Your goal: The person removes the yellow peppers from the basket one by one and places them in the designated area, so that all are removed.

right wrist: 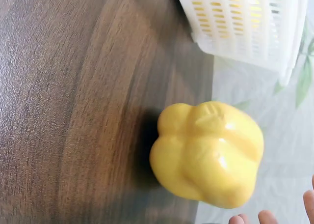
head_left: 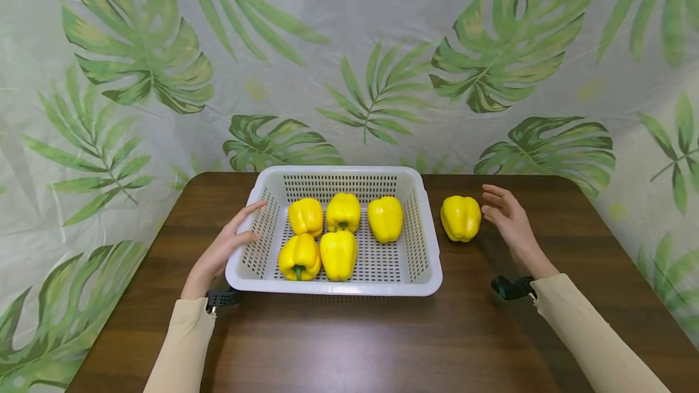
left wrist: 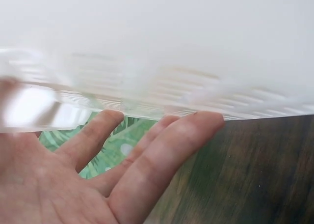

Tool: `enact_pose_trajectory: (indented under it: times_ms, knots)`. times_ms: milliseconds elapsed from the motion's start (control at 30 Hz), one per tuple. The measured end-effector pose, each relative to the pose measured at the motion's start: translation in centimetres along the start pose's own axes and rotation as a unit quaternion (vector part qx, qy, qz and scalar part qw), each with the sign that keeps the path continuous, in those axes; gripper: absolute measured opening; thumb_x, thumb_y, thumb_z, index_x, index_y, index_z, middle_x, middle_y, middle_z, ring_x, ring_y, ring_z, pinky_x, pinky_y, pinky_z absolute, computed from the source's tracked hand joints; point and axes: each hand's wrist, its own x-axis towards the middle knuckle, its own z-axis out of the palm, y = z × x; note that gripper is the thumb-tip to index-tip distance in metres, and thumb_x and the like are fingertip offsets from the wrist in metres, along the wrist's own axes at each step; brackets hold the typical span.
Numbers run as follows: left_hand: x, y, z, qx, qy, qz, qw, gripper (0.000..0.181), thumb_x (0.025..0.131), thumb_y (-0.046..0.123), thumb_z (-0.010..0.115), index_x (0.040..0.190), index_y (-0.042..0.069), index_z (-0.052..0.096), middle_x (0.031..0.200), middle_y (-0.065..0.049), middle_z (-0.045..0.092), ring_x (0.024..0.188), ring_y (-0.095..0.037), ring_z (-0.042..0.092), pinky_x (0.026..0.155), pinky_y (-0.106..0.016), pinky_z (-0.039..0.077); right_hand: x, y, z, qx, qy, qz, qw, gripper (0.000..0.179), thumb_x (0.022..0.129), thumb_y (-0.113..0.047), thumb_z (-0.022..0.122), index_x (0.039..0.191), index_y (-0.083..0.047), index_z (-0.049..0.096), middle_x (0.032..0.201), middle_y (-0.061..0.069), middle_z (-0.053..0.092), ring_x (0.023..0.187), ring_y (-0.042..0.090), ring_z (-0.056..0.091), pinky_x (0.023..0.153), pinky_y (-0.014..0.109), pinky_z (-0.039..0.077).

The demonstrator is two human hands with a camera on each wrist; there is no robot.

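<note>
Behind a dark wood-grain table (head_left: 349, 344) hangs a leaf-printed backdrop (head_left: 382, 11). A white perforated plastic basket (head_left: 333, 287) stands on the table. The left hand (head_left: 221, 248) touches its left rim, fingers spread, nearly straight. The right hand (head_left: 512, 223), fingers loosely parted, hovers just beside a yellow bell pepper (head_left: 461, 218), which sits on the table right of the basket; five more yellow bell peppers (head_left: 338, 255) lie inside.

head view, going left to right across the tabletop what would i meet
left hand → white basket holding five yellow peppers → lone yellow pepper → right hand
</note>
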Motion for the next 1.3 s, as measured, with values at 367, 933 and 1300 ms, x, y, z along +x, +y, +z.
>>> enact_pose_trajectory:
  times_ms: [367,933,1300]
  knots:
    - [0.3,0.0,0.0,-0.001,0.003,0.012,0.9999,0.064,0.094,0.003,0.046,0.151,0.021,0.025,0.152,-0.019,0.020,0.115,-0.051,0.043,0.074,-0.055,0.052,-0.1,-2.1,0.8,0.021,-0.017,-0.024,0.9993,0.045,0.100,-0.012,0.048,0.143,-0.002,0.038,0.128,-0.002,0.047,0.110,0.008,0.051,0.086,0.013,0.043]
    - [0.1,-0.2,0.3,-0.015,0.011,0.018,0.9997,0.063,0.094,0.002,0.044,0.151,0.020,0.024,0.153,-0.019,0.017,0.117,-0.051,0.040,0.075,-0.056,0.051,-1.1,-6.1,4.5,0.068,-0.100,0.000,0.9927,0.042,0.102,-0.016,0.045,0.141,-0.006,0.039,0.134,0.014,0.045,0.115,0.021,0.053,0.090,0.020,0.046]
    - [0.1,-0.1,0.5,-0.017,0.019,0.019,0.9995,0.063,0.094,0.003,0.044,0.151,0.020,0.024,0.154,-0.018,0.017,0.117,-0.049,0.040,0.076,-0.055,0.051,-2.3,-8.3,7.6,0.098,-0.152,0.033,0.9829,0.046,0.100,-0.016,0.048,0.142,-0.002,0.034,0.141,0.023,0.038,0.124,0.039,0.045,0.102,0.038,0.039]
